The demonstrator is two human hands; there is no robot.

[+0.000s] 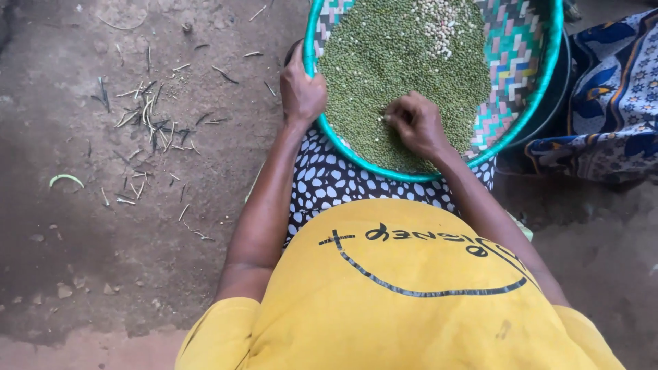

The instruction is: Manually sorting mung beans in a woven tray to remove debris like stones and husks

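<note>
A round woven tray (521, 103) with a teal rim rests on my lap, filled with small green grains (397, 62) and a patch of pale beans (442, 24) near its far side. My left hand (300, 89) grips the tray's left rim. Over the near part of the grains, my right hand (415, 122) rests with its fingers curled and pinched together; whether it holds any grains I cannot tell.
Bare dirt ground lies to the left, strewn with dry stems and pod scraps (147, 120). A green pod piece (65, 179) lies farther left. Blue patterned cloth (606, 103) is at the right, beside a dark container (548, 113) under the tray.
</note>
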